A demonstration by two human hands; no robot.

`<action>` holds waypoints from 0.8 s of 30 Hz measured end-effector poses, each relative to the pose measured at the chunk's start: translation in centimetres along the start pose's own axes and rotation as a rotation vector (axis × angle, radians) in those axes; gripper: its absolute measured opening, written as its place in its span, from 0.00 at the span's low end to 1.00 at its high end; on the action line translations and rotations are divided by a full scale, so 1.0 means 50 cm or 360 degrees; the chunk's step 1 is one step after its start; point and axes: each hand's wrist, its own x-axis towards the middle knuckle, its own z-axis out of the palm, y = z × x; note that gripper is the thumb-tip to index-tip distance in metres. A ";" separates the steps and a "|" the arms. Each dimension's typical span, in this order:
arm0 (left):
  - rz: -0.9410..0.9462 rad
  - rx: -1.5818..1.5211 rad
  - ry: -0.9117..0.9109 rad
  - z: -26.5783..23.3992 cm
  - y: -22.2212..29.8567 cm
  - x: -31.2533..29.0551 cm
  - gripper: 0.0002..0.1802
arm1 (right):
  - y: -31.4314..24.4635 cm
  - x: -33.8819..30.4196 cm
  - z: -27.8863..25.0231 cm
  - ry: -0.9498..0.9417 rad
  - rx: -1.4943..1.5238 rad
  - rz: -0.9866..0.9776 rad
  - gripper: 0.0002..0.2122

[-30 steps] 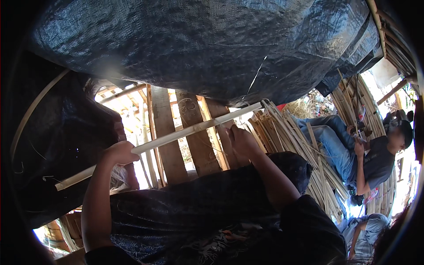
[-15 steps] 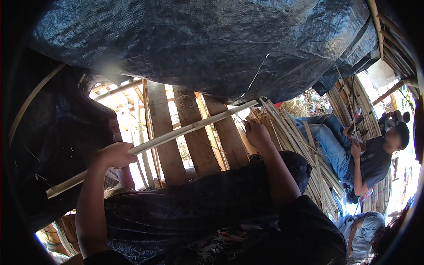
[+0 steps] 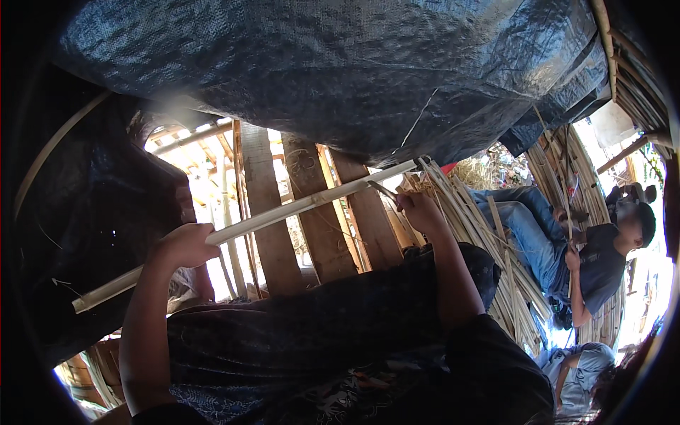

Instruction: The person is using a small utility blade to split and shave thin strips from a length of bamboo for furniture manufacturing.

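A long pale bamboo strip [image 3: 283, 211] slants across in front of me, rising from lower left to upper right. My left hand [image 3: 185, 246] is closed around it left of its middle, so part of the strip sticks out past my wrist. Near the strip's far right end, my right hand [image 3: 423, 214] grips a small knife [image 3: 382, 189]. Its narrow blade points up and left, and the tip is at the strip's lower edge; whether it touches is hard to tell. The handle is mostly hidden in my fingers.
A dark tarp [image 3: 319, 78] hangs low overhead. Upright wooden planks [image 3: 319, 234] with bright gaps stand ahead. Piled bamboo strips [image 3: 499, 276] lie to my right. Beyond them a person in jeans [image 3: 598, 262] holds a thin stick, and another person [image 3: 577, 372] is at lower right.
My right hand and the knife have moved slightly right and down, and the blade shows more plainly. My left hand keeps its hold. The person at right has shifted their hands and stick.
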 end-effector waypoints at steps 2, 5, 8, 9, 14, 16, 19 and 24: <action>0.0015 0.0007 0.0003 -0.001 0.006 0.000 0.22 | 0.021 0.006 0.003 0.0102 -0.0120 0.0083 0.20; -0.0002 0.0021 -0.0009 0.004 -0.005 0.001 0.21 | -0.026 -0.013 -0.009 0.0034 -0.0109 0.0085 0.20; 0.0014 0.0054 0.0016 0.009 0.001 0.012 0.21 | 0.021 -0.005 0.001 0.0060 -0.0132 0.0068 0.19; 0.0056 0.0066 0.0002 0.018 -0.012 0.022 0.21 | 0.043 0.001 0.011 0.0219 -0.0265 0.0098 0.19; 0.0043 -0.0007 -0.0046 0.032 -0.028 0.037 0.20 | 0.007 -0.006 0.005 0.0076 -0.0174 0.0119 0.18; 0.0025 0.0045 -0.0053 0.039 -0.038 0.046 0.19 | 0.013 -0.005 0.005 0.0199 -0.0307 0.0150 0.17; -0.0044 0.0040 -0.0108 0.032 -0.028 0.041 0.20 | -0.017 -0.016 0.001 0.0147 -0.0444 0.0164 0.16; -0.0058 0.0067 -0.0101 0.032 -0.016 0.038 0.20 | -0.008 -0.012 0.011 0.0307 -0.0514 -0.0085 0.13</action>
